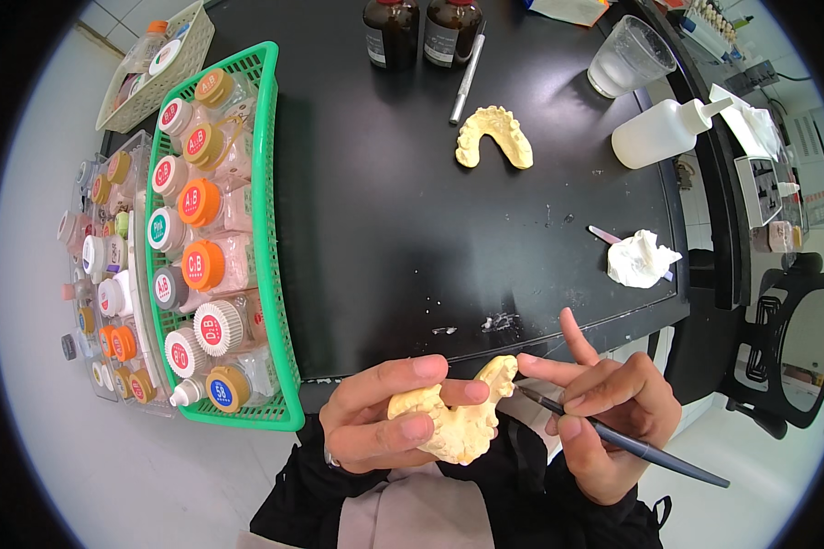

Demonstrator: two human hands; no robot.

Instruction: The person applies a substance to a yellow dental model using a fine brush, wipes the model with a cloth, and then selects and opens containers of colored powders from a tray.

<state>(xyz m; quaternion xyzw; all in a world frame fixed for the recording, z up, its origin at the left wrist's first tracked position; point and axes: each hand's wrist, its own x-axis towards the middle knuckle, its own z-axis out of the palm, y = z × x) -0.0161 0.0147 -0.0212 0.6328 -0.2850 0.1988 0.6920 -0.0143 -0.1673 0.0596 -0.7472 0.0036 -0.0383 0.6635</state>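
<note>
Left hand (375, 416) grips the cream-yellow dental cast (462, 435), bottom centre of frame, just over the near table edge — fingers on 1 limb of the arch, 1 fingertip in the gap. Right hand (627, 403), lower right of centre, pinches a slim dark brush-like instrument (645, 448) like a pen. Its tip is at the outer side of the arch's other limb; contact looks likely, can't confirm. Can't tell a brush tip from a blade at this size either.

Step in hand, my read: fine tip work on that limb. Next move calls for a braced cast and small wrist motion: both hands are off the table, so any wobble goes straight to the tip.

Rest of the black tabletop (366, 247):
- 2nd dental cast (494, 120), upper centre, lying apart from the hands; silver pen-like rod (468, 80) just beyond it, near 2 brown bottles (392, 37) at the top edge
- crumpled white tissue (641, 259), right of centre, thin stick (601, 234) poking out
- white squeeze bottle (655, 135) and clear cup (630, 59), upper right
- green basket (270, 183) of capped jars, left side
- pale residue (500, 322) near the front edge — source unclear
</note>
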